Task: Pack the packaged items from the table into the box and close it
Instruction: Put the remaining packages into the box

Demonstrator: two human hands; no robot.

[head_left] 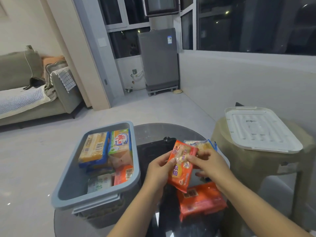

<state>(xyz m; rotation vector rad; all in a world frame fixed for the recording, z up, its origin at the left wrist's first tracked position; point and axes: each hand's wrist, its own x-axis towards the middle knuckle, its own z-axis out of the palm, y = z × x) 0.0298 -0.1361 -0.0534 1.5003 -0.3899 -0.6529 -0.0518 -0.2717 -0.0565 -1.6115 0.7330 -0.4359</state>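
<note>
both hands are holding one orange plastic-wrapped packet [181,165] above the dark round glass table [150,134], the left grip [159,170] and right grip [207,165] pinching its edges, just beside the open grey plastic box [95,200] holding several packets.

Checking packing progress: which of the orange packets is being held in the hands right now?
The upright orange packet, gripped by left hand and right hand; another lies flat on the table, a third sits in the box.

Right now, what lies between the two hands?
In the head view, an orange packet held upright: left hand grips its left edge, right hand pinches its top.
</note>
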